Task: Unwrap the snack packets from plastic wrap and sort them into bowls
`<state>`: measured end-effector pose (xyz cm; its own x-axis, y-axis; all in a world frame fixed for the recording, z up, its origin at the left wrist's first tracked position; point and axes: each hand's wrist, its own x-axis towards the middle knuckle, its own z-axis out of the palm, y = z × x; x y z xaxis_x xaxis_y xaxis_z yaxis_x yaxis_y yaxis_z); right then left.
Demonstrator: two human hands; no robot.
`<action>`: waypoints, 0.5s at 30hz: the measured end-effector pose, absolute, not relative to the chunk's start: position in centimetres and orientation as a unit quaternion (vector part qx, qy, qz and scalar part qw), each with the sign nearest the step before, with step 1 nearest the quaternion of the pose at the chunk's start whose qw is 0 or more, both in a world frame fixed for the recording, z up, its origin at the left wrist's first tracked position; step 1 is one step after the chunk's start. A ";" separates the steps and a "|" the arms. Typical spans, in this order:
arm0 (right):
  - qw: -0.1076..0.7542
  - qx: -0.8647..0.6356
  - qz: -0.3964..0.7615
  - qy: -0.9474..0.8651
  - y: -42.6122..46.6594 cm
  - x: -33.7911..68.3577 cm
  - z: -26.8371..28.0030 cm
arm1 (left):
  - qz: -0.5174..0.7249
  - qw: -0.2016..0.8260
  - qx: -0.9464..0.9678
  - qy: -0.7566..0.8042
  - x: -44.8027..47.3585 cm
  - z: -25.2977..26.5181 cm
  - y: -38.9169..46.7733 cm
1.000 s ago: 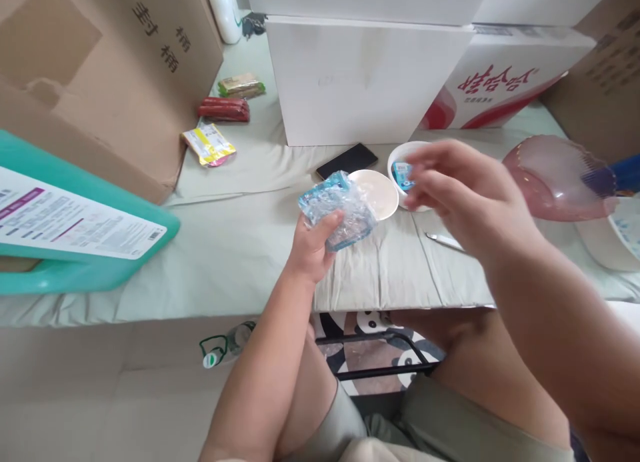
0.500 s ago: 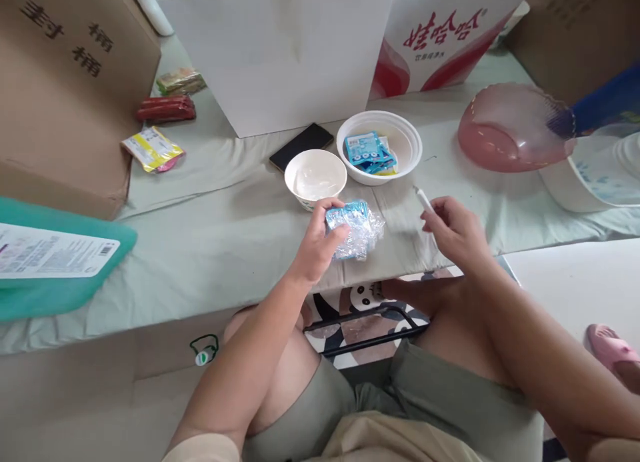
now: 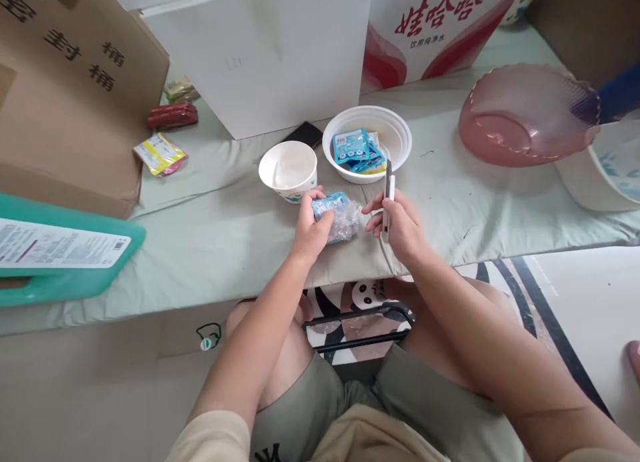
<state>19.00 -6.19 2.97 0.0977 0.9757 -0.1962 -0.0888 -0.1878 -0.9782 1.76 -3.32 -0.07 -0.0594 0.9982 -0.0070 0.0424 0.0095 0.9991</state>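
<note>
My left hand (image 3: pixel 313 225) grips a blue packet in crinkled clear plastic wrap (image 3: pixel 343 219), near the table's front edge. A white utility knife (image 3: pixel 388 209) stands upright in my right hand (image 3: pixel 403 225), blade pointing away from me. Its fingertips are close to the loose end of the wrap; I cannot tell if they touch it. Just beyond my left hand is a white paper bowl (image 3: pixel 280 175). A wider white bowl (image 3: pixel 405 142) behind holds several blue sachets (image 3: pixel 353 147) and something yellow.
A black flat object (image 3: pixel 306 134) lies partly behind the paper bowl. White boxes (image 3: pixel 280 55) stand at the back, a cardboard box (image 3: pixel 80 122) and a green jug (image 3: pixel 115 269) at left. A pink bowl (image 3: pixel 493 135) is at right. Small packets (image 3: pixel 160 154) lie by the cardboard.
My right hand has moved left toward the wrapped packet, turning the utility knife upright. My left hand still holds the packet, now tilted a little. The camera view has shifted slightly.
</note>
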 end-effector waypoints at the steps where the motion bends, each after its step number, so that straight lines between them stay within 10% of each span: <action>1: 0.494 -0.549 0.541 -0.402 -6.1 18.8 3.1 | 0.504 0.485 0.483 0.527 1.8 -0.1 -3.1; 15: 0.343 -0.526 0.647 -0.432 -8.4 16.7 3.2 | 0.479 0.441 0.588 0.480 0.9 -1.0 -3.5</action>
<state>16.72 -8.36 3.19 -0.2102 0.8989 -0.3845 0.0098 -0.3913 -0.9202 0.89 -3.46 -0.96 0.0791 0.9870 0.1397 0.1420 -0.1498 0.9785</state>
